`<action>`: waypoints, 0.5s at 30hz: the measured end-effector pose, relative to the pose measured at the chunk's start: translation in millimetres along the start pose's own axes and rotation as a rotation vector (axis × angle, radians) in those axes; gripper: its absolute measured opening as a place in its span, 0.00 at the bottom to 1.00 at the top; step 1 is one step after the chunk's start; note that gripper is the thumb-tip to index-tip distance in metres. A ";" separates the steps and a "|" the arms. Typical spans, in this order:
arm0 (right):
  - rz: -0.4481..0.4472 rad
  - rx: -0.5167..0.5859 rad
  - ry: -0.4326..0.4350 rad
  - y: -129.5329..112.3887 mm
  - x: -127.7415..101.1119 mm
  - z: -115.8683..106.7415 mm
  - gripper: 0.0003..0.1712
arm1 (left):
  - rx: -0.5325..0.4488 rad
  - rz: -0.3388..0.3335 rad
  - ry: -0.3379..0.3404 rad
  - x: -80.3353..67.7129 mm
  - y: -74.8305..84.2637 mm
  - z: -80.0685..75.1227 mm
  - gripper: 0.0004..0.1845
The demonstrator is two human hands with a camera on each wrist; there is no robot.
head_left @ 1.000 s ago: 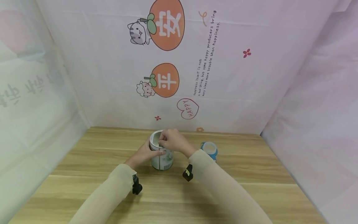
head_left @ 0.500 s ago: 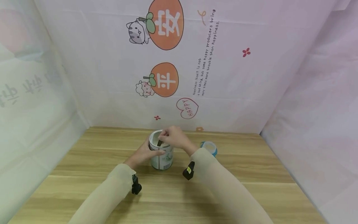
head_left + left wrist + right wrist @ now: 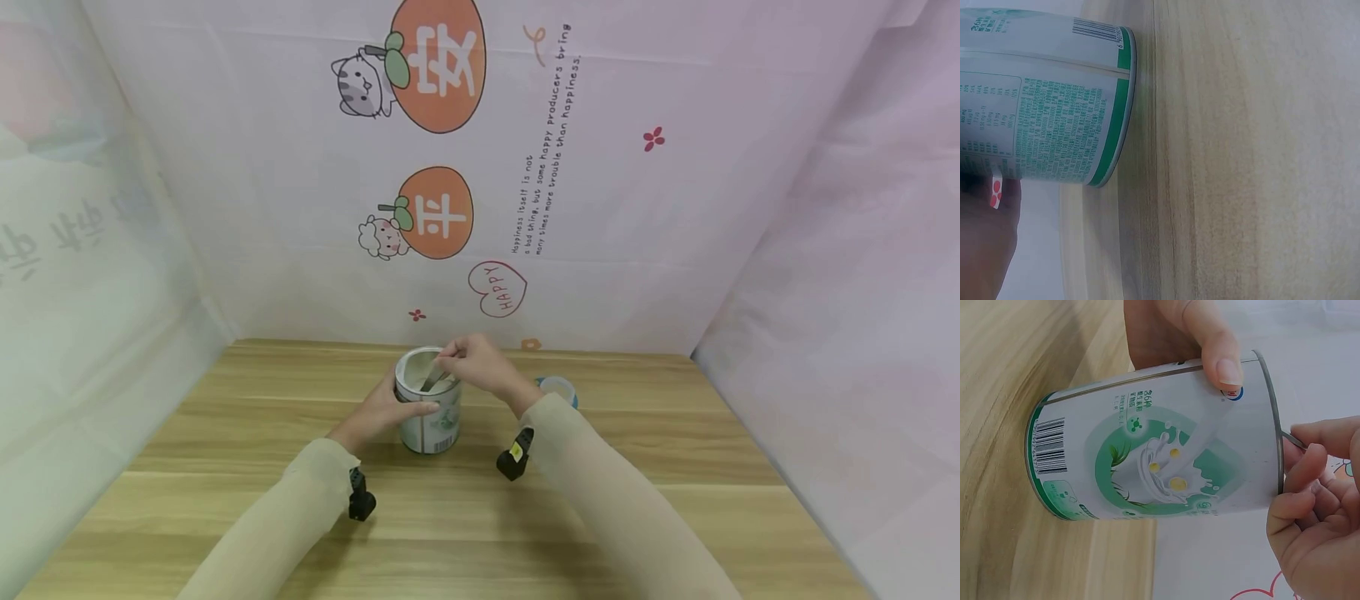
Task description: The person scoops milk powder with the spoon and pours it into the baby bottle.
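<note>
A white-and-green milk powder tin point(image 3: 431, 421) stands upright on the wooden table, its top uncovered. My left hand point(image 3: 384, 410) grips it from the left, with the thumb point(image 3: 1221, 359) across the front below the rim. Over the tin's mouth, my right hand point(image 3: 480, 365) pinches a thin metal spoon point(image 3: 432, 381), which slants down inside; its lower end is hidden. In the right wrist view the spoon's handle point(image 3: 1294, 439) shows at the rim between thumb and fingers. The left wrist view shows the tin's printed side point(image 3: 1060, 119) and its base at the tabletop.
Behind the right forearm is a small blue container point(image 3: 558, 389) with a pale round top, partly covered by the sleeve. The wooden table point(image 3: 442, 533) ends at a printed cloth wall point(image 3: 600, 308) just beyond the tin. Cloth also closes both sides.
My right hand has shifted slightly up and to the right, and more of the spoon shows above the tin's contents. The left hand keeps its grip on the tin.
</note>
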State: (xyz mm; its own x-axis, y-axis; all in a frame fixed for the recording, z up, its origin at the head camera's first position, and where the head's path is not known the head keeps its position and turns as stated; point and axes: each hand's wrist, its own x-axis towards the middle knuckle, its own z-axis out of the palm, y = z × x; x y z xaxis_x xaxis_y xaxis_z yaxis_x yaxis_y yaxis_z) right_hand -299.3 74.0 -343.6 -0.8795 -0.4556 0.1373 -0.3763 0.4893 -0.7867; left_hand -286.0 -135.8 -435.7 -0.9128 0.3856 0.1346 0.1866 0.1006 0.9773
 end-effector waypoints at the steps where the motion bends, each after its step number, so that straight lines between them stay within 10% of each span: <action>1: 0.010 0.012 0.006 0.3 -0.4 -0.3 0.09 | 0.000 -0.001 0.000 0.1 0.1 -0.1 0.48; 15: 0.163 0.216 0.064 11.3 -2.9 -7.1 0.13 | 0.020 -0.017 0.031 -2.1 2.2 1.7 0.48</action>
State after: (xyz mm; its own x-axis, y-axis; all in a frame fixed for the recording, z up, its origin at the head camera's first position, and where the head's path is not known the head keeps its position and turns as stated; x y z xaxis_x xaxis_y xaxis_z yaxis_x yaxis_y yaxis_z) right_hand -303.1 86.2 -348.6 -0.9425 -0.3328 0.0303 -0.1632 0.3792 -0.9108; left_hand -283.0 -134.8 -434.0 -0.9268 0.3549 0.1230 0.1776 0.1256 0.9760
